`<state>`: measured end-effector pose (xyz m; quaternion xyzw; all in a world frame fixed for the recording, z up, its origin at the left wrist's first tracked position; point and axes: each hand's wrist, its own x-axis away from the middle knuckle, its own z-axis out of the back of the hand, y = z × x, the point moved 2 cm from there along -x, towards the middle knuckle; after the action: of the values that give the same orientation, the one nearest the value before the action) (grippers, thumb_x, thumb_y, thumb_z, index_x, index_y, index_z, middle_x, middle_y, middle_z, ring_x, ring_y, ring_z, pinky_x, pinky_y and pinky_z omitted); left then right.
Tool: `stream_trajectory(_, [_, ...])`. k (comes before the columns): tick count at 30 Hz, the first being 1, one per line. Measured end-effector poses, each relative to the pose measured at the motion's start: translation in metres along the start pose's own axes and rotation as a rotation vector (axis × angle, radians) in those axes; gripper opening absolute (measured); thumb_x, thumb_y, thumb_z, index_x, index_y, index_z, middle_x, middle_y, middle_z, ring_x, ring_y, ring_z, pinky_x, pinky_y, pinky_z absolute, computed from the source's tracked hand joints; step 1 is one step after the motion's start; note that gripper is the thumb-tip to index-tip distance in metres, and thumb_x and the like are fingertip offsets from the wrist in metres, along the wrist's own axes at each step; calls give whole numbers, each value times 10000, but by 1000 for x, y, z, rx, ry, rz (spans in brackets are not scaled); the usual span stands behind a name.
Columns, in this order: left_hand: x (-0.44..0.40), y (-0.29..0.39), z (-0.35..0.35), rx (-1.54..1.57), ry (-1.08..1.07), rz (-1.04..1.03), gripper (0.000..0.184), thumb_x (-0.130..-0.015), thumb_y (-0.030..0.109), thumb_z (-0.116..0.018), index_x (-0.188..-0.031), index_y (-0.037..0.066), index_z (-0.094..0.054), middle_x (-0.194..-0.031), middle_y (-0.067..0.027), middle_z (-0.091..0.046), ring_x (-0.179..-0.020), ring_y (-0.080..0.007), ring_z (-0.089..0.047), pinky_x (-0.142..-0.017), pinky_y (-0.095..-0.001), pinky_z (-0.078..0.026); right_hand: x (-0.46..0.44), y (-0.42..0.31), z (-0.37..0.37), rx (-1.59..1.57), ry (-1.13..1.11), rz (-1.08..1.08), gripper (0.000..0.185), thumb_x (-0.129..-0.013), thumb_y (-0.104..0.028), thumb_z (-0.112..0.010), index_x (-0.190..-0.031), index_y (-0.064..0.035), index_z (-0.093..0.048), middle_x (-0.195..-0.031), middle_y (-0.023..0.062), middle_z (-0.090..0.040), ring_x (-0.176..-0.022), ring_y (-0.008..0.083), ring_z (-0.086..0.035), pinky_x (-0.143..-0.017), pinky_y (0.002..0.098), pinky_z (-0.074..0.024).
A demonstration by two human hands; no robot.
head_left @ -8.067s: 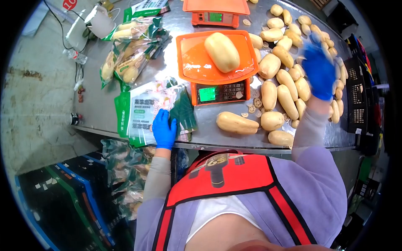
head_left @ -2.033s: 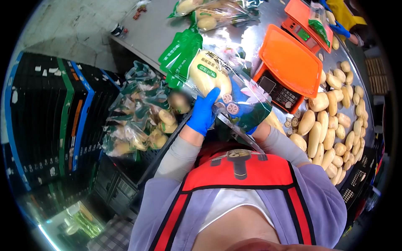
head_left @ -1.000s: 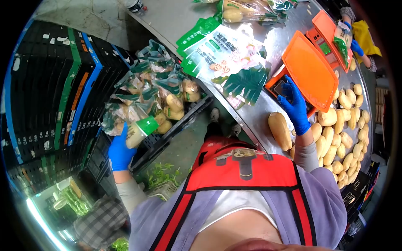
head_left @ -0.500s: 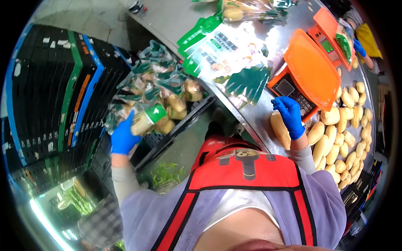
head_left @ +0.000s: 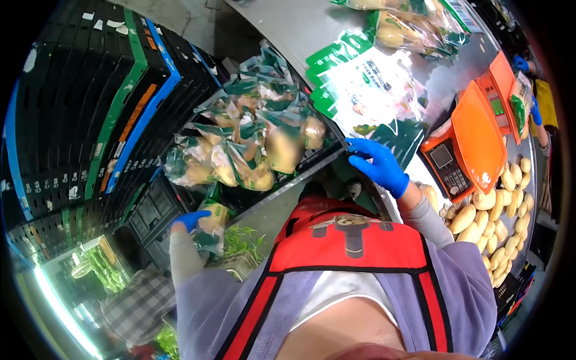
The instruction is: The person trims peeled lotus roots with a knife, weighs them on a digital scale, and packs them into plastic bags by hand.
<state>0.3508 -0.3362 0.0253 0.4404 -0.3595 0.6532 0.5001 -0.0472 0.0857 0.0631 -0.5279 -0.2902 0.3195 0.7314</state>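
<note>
Left of the crate (head_left: pixel 282 189) a tall black stack (head_left: pixel 72 120) crowds close, and filled bags (head_left: pixel 243 147) heap high within it. Right of the crate, your table (head_left: pixel 285 18) carries flat printed packets (head_left: pixel 381 78), an orange scale (head_left: pixel 480 135) and, farther off, pale roots (head_left: pixel 471 219). Greens (head_left: pixel 245 242) sit low on the crate's near side.

Your left hand (head_left: pixel 191 222) reaches to the crate's near-left corner, its visible thumb clamped on a bag (head_left: pixel 213 221). Your right hand (head_left: pixel 384 170) points towards the crate at the table's edge, thumb and fingers apart. That bag is just beside the crate, its long axis running from your side towards the corner; I cannot tell which end is its mouth.
</note>
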Motion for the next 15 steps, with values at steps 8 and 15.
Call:
stream_trajectory(8, [-102, 53, 4, 75, -118, 13, 783, -715, 497, -687, -1286, 23, -438, -1218, -92, -536, -1074, -193, -519, -927, -306, -387, -79, 32, -76, 569, -41, -54, 401, -802, -392, -579, -958, -23, -595, -817, 200, -619, -743, 352, -609, -668, 430, -481])
stream_trajectory(15, [-143, 62, 22, 490, -442, -39, 479, -867, 425, -492, -1193, 76, -517, -1099, -83, -581, -958, -229, -554, -862, -363, -439, -124, 56, -123, 499, -23, -312, 351, -758, -407, -594, -868, -79, -651, -882, 178, -640, -827, 335, -620, -740, 426, -486])
